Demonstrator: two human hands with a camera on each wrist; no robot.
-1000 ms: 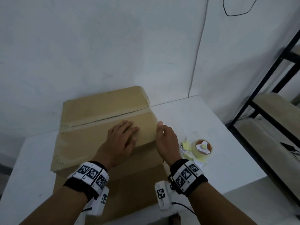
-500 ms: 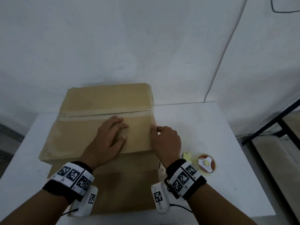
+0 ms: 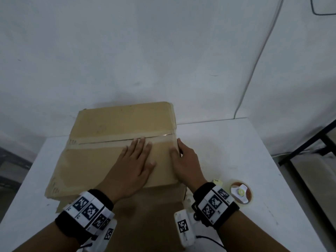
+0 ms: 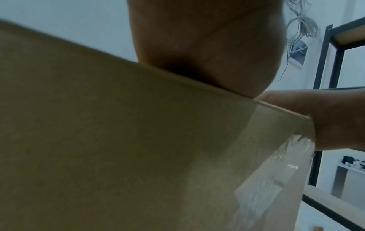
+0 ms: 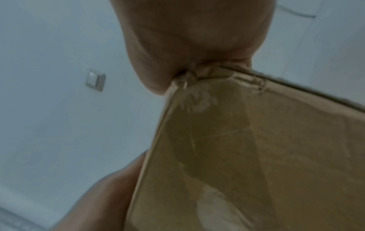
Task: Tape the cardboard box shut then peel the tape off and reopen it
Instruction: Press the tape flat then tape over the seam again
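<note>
Two hands rest on the cardboard box [image 3: 116, 146], which sits on the white table [image 3: 227, 153] against the wall [image 3: 163, 51]. Your left hand [image 3: 135, 165] lies flat on the near flap, fingers [image 3: 141, 142] straight and together, their tips reaching the strip of clear tape [image 3: 101, 141] that runs along the seam between the two closed flaps. The palm presses down; nothing is gripped. Your right hand [image 3: 185, 164] sits at the box's right edge just beside the left thumb, its thumb on the top face and the remaining fingers hidden over the side wall, so the box edge lies within its grasp. In the left wrist view the heel of the left hand [image 4: 207, 51] bears on the box top edge [image 4: 118, 125], and the right hand [image 4: 326, 118] wraps the corner, where wrinkled clear tape [image 4: 292, 156] clings to the side. In the right wrist view the right hand [image 5: 193, 39] meets the crumpled corner of the box [image 5: 256, 156]; whether the hidden fingers press the wall you cannot tell. Beyond your right wrist, well apart from the fingertips, a roll of tape [image 3: 241, 194] lies flat on the table, with a small yellow scrap [image 3: 217, 181] between it and the box
</note>
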